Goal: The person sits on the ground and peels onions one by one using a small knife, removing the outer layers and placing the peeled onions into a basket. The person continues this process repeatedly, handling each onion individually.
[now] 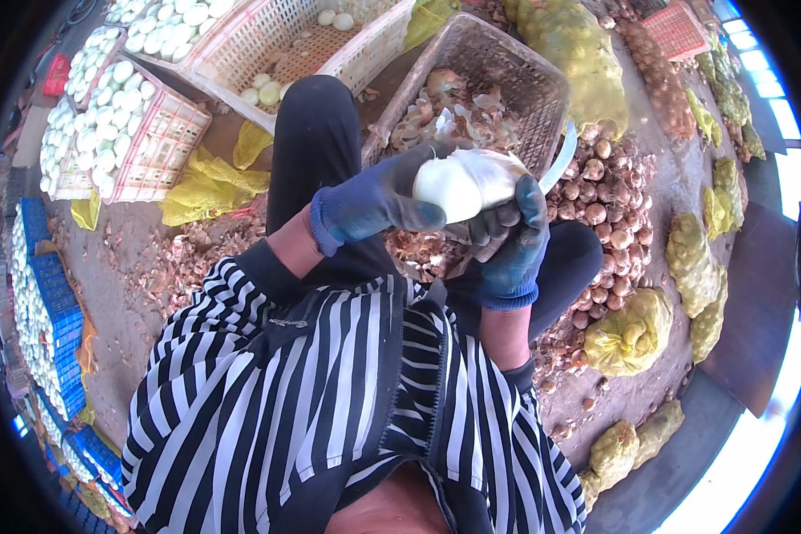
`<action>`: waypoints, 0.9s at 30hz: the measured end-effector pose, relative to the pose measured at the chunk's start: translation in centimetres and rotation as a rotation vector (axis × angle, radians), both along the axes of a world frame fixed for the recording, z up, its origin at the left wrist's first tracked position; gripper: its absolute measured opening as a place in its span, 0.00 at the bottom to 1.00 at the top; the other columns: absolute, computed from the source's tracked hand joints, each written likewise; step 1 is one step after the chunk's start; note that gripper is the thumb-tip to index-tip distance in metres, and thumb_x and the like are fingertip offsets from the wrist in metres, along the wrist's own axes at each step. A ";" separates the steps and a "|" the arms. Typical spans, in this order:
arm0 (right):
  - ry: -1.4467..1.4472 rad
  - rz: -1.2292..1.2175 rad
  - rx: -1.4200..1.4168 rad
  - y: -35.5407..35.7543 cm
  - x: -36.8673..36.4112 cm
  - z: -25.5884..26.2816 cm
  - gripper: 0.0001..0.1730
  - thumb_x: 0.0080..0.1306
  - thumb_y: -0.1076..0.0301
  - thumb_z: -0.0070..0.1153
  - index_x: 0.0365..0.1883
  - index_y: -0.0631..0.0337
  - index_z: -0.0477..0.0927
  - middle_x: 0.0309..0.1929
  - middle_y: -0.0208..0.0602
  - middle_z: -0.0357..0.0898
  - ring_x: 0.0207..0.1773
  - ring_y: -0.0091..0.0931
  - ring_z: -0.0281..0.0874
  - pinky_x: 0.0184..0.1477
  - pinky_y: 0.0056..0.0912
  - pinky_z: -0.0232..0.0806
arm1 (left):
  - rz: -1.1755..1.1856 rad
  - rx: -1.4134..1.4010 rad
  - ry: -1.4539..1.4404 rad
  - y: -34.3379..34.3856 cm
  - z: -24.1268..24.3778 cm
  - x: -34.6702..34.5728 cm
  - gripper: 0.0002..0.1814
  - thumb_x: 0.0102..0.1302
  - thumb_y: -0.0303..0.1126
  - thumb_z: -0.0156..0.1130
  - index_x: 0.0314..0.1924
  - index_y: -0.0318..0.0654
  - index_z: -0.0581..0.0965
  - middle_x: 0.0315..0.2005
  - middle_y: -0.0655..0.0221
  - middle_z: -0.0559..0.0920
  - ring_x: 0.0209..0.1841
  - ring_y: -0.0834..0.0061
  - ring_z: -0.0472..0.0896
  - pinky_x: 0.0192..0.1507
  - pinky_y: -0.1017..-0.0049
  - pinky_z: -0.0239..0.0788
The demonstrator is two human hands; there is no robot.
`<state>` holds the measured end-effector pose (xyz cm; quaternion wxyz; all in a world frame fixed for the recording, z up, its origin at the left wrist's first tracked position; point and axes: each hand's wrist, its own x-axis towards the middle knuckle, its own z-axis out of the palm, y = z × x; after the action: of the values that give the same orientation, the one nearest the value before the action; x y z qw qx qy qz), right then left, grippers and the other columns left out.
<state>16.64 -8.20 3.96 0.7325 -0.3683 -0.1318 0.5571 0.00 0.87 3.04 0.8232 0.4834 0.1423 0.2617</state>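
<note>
Between my two gloved hands is a large onion (448, 188), white and peeled on the left, with papery skin on its right part. My left hand (384, 200) grips its left side, thumb across the lower front. My right hand (517, 230) closes on its right side and also holds a knife, whose curved blade (561, 159) points up and away to the right; its handle is mostly hidden. Beyond the hands stands a dirty plastic crate (467, 33) with loose onion skins (450, 123) in it.
A pale crate (367, 60) with a few peeled onions stands at upper left, beside crates (153, 153) full of peeled onions. Unpeeled onions (597, 213) are heaped at right, near yellow mesh sacks (631, 334). Skins (193, 257) litter the floor at left.
</note>
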 end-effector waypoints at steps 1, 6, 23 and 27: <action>-0.137 0.016 -0.064 0.0 -0.2 0.5 0.19 0.74 0.59 0.50 0.48 0.69 0.76 0.17 0.17 0.66 0.14 0.17 0.64 0.13 0.21 0.59 | -0.012 -0.044 0.050 -0.1 -0.1 -0.1 0.47 0.55 0.40 0.78 0.70 0.33 0.64 0.58 0.64 0.78 0.58 0.75 0.78 0.60 0.75 0.72; -0.162 0.017 -0.087 0.5 -0.1 0.2 0.18 0.74 0.60 0.50 0.47 0.70 0.77 0.18 0.17 0.66 0.16 0.17 0.67 0.16 0.20 0.63 | -0.046 -0.183 0.048 0.2 -1.9 -0.2 0.44 0.57 0.37 0.77 0.69 0.31 0.64 0.58 0.64 0.78 0.58 0.74 0.78 0.61 0.74 0.71; 0.206 -0.018 -0.027 4.4 2.1 -1.1 0.12 0.76 0.63 0.48 0.41 0.62 0.78 0.20 0.19 0.70 0.21 0.17 0.71 0.21 0.22 0.68 | 0.029 -0.245 -0.087 0.3 -1.5 0.7 0.42 0.58 0.36 0.76 0.68 0.33 0.65 0.59 0.64 0.76 0.61 0.73 0.76 0.64 0.72 0.68; 0.329 0.145 0.234 5.9 3.5 -2.1 0.09 0.76 0.63 0.49 0.40 0.57 0.78 0.24 0.19 0.75 0.27 0.13 0.73 0.26 0.16 0.67 | 0.024 -0.295 -0.193 0.1 -1.2 1.1 0.44 0.58 0.39 0.77 0.69 0.33 0.65 0.58 0.65 0.76 0.60 0.73 0.76 0.64 0.72 0.68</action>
<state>20.17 -2.27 1.83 0.7398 -0.1744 -0.1006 0.6420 1.07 0.93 1.84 0.8919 0.3283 0.1053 0.2927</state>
